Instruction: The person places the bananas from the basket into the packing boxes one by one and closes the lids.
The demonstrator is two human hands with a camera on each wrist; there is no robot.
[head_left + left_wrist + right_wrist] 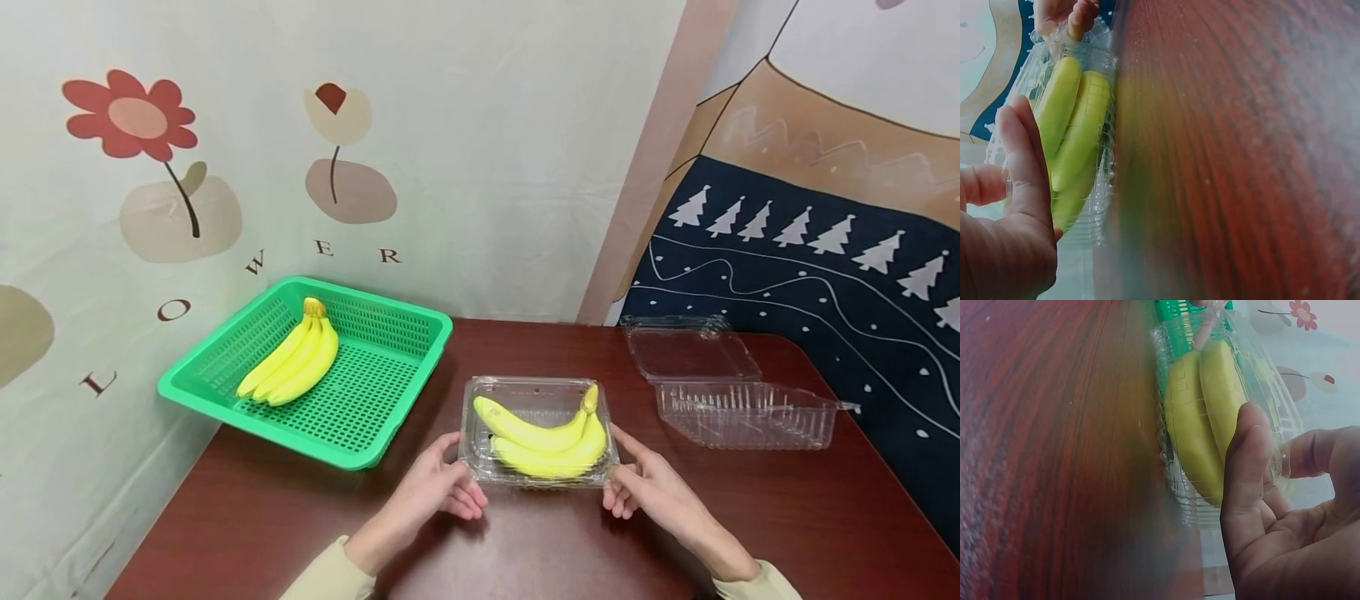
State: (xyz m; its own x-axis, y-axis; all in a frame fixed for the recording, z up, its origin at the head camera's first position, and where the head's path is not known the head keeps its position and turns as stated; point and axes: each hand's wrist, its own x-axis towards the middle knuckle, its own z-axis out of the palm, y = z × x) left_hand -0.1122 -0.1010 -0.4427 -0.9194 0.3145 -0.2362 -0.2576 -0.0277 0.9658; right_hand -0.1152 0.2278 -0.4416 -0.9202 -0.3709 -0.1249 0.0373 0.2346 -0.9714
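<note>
Sleeves (330, 575), pale yellow, enter at the lower edge of the head view, nearest the camera. Behind everything hangs a wall sheet (487, 142), off-white, printed with flowers and letters; at right, a darker print (750, 258) of white trees on navy.

Table (540, 550): dark red-brown, glossy, some glare near the front.

Basket (360, 458): green, perforated, back left of table, close to the sheet.

Open box (746, 417): clear plastic, right side of table, lid tipped back on the far side.

Filled box (532, 404): clear plastic, mid-table, between basket and open box, apart from both. Lid over its contents. Cannot tell whether its base touches the wood.

Left hand (435, 483): at the filled box's left end, pinching the edge between thumb and fingers. Right hand (651, 482): mirrors it at the right end; the right wrist view shows the thumb (1304, 456) on the rim, fingers (1247, 469) along the side.

Boxed bananas (547, 439): one bunch, yellow, inside the filled box, curved lengthwise, stem toward the far right corner. Basket bananas (296, 358): a bunch in the basket's left part, stem toward the back wall.
</note>
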